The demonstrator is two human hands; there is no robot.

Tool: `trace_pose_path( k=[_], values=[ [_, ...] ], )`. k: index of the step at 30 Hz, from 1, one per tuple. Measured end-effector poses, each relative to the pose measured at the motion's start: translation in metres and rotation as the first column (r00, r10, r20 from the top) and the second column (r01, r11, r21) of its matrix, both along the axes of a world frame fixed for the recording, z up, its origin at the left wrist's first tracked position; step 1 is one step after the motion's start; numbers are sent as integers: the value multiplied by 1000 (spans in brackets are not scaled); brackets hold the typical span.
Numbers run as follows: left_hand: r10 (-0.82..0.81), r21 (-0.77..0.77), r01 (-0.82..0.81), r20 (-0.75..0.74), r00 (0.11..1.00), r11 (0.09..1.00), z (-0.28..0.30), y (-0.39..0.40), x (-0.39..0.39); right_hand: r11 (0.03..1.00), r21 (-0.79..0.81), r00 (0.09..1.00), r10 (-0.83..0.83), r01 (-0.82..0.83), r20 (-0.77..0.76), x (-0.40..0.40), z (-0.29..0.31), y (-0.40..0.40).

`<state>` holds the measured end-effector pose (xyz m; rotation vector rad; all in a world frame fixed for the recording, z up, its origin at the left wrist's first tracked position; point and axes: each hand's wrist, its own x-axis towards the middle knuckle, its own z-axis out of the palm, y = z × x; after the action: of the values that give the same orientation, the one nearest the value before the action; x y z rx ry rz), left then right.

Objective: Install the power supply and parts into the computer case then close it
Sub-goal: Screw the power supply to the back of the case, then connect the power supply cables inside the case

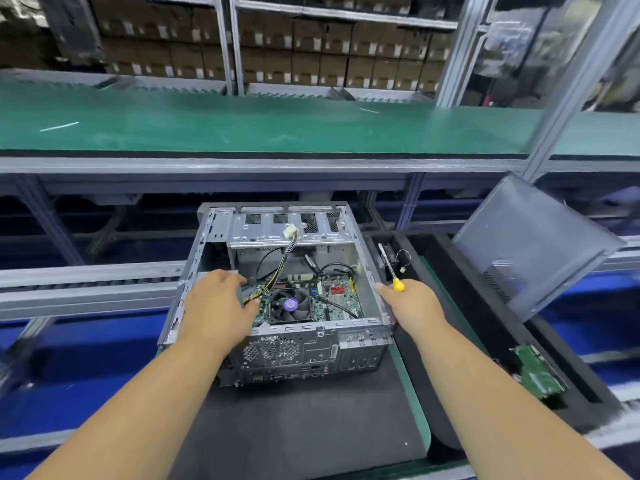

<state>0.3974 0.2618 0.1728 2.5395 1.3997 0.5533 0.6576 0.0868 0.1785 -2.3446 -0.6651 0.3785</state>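
Observation:
An open grey computer case (pixel 346 355) lies on a dark mat, its rear panel toward me. Inside are a green motherboard (pixel 341 299) with a black fan (pixel 290 304) and a bundle of yellow and black cables ending in a white connector (pixel 290 232). My left hand (pixel 216 303) reaches into the case's left side, fingers curled round a grey box-shaped part, mostly hidden, where the cables start. My right hand (pixel 414 306) rests at the case's right wall and grips a yellow-handled screwdriver (pixel 389 268) with its shaft pointing away from me.
The case's dark side panel (pixel 533 244) leans upright at the right. A black foam tray (pixel 485 327) beside the case holds a green circuit board (pixel 538 372) and a small cable. A green conveyor belt (pixel 242 126) runs behind, with shelves of cardboard boxes beyond.

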Motion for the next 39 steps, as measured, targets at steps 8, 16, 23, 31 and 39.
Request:
trace_pose_path(
  k=[8, 16, 23, 31, 39],
  values=[
    [-145, -90, 168, 220, 965, 982, 22, -25, 54, 993, 43, 986, -105, 112, -132, 45, -37, -39],
    [-196, -123, 229, 235, 952, 966, 32, -56, 118, 977, -144, 986, -164, 160, -22, 123, -68, -70],
    [-192, -137, 239, 290, 938, 961, 23, -78, 164, 947, -295, 992, -128, 126, 12, 168, -98, -84],
    [-199, -121, 240, 277, 940, 963, 19, -86, 191, 945, -323, 998, -54, 57, 18, 176, -113, -85],
    [-178, -147, 228, 293, 939, 962, 16, -87, 196, 933, -360, 1000, 6, 5, 29, 182, -113, -86]
  ],
)
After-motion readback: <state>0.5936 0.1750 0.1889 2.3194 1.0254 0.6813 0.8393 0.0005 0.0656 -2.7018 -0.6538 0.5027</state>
